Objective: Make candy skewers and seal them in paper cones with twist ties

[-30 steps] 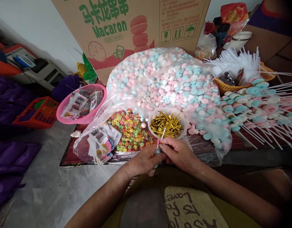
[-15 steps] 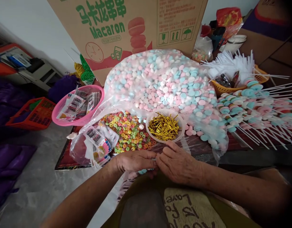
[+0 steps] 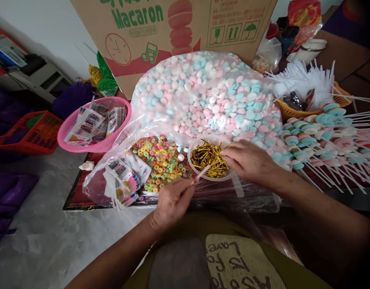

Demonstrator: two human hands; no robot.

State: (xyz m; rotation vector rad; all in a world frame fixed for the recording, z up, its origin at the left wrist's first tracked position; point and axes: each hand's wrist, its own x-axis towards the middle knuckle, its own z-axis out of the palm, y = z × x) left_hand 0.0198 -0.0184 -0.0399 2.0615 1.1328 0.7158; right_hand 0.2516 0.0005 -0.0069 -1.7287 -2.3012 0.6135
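My left hand (image 3: pixel 175 199) is closed around a skewer whose white stick end (image 3: pixel 203 172) pokes out past the thumb, with a bit of clear wrapper around it. Whatever is on the rest of the skewer lies hidden under the hand. My right hand (image 3: pixel 251 161) reaches over the right rim of a clear plastic bowl (image 3: pixel 192 165), its fingertips pinched among gold twist ties (image 3: pixel 209 157). Beside the bowl, a clear bag holds ring-shaped candies (image 3: pixel 161 160) in several colours and printed wrappers (image 3: pixel 123 180).
Behind is a large bag of pastel candies (image 3: pixel 209 96) against a Macaron carton (image 3: pixel 137 36). At left stand a pink basket (image 3: pixel 127 116) of packets and an orange basket (image 3: pixel 37 138). Finished-looking candy skewers (image 3: pixel 326 136) and a yellow basket (image 3: pixel 343 94) of white sticks are at right.
My hands were together below the bowl and have parted. The right moved up and right into the twist ties; the left turned, bringing the stick end into sight. The view shifted slightly.
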